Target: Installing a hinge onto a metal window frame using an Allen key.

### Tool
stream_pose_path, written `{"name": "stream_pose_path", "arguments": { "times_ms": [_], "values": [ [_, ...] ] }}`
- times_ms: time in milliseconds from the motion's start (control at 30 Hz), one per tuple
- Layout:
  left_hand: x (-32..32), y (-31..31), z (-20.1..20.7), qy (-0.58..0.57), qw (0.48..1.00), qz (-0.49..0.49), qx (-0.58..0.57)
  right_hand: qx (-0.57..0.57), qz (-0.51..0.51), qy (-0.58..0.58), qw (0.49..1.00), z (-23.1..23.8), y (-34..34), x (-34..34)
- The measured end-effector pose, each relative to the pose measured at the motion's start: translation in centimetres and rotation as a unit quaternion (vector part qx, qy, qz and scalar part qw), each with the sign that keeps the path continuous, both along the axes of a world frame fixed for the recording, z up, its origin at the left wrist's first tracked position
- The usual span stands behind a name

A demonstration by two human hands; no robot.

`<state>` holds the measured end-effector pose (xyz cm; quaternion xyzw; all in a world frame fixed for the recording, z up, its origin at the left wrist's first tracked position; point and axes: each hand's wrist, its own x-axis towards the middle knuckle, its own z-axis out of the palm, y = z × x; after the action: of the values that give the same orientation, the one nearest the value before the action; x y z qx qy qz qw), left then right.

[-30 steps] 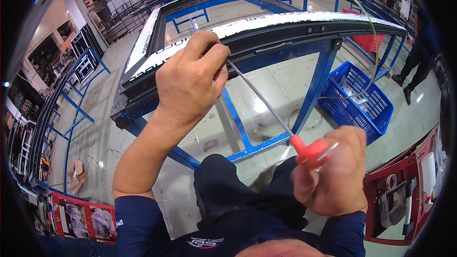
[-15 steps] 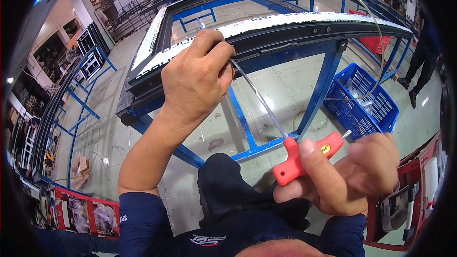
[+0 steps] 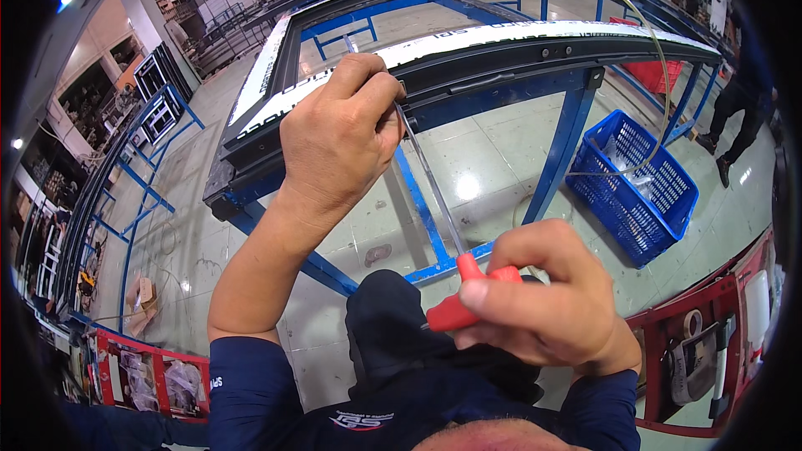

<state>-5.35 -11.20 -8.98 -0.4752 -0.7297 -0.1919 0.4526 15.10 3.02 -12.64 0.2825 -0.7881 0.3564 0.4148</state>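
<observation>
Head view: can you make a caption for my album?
Right hand grips a red-handled tool; left hand at the black frame's edge.

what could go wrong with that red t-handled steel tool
The red T-handled tool with a long steel shaft runs up to the curled fingers of the left hand, so a slip might jab them. The right hand grips the far end, so a wobble could tilt the shaft and perhaps scuff the black metal frame.

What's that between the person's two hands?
A slim metal shaft: in the head view it runs from the red handle in the right hand up to the left hand.
</observation>
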Motion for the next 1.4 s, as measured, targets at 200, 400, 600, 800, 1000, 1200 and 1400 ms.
{"name": "stream_pose_path", "arguments": {
  "times_ms": [200,400,600,800,1000,1200,1400],
  "values": [
    [-0.1,0.2,0.0,-0.001,1.000,-0.007,0.012,0.156,-0.200,0.141,0.957,0.3,1.0,0.5],
    [-0.4,0.0,-0.2,-0.004,1.000,-0.003,0.011,-0.323,-0.107,0.107,0.934,-1.0,-1.2,-1.2],
    [-0.5,0.1,-0.1,0.007,1.000,-0.007,0.008,-0.059,-0.021,-0.067,0.996,-0.4,0.1,1.4],
    [-0.2,0.2,0.1,-0.007,1.000,-0.002,0.007,0.193,-0.386,0.076,0.899,1.1,1.1,3.3],
    [-0.4,0.0,-0.2,-0.016,1.000,0.002,0.013,-0.267,0.000,-0.098,0.959,0.0,-1.0,-0.1],
    [-0.3,0.1,-0.1,-0.020,1.000,-0.003,0.014,-0.291,0.237,-0.116,0.920,-0.7,0.6,-1.0],
    [-0.3,0.0,-0.2,-0.026,0.999,0.001,0.023,0.086,-0.182,0.198,0.959,-0.8,1.1,-1.3]
  ]
}}
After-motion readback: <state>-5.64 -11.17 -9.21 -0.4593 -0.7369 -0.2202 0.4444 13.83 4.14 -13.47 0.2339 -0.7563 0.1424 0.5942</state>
